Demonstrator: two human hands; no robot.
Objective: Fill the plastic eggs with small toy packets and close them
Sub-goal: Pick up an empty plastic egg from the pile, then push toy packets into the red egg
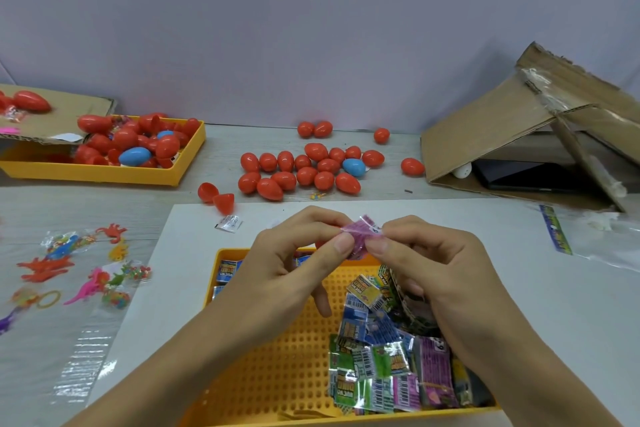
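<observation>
Both hands meet above the near yellow tray [277, 350]. My left hand [294, 253] and my right hand [426, 263] pinch a small pink toy packet [362, 234] between thumbs and forefingers. A bit of red shows under my left fingers; what it is cannot be told. Many more toy packets [391, 357] lie heaped in the tray's right half. An open red egg in two halves [216, 196] lies on the table beyond the tray. A cluster of shut red eggs with one blue egg [354, 167] sits further back.
A second yellow tray [104, 173] at back left holds red and blue eggs, partly under a cardboard flap. Loose rubbery toys in clear bags [79, 270] lie at the left. A torn cardboard box [526, 135] stands at back right. A small white packet [229, 222] lies near the egg halves.
</observation>
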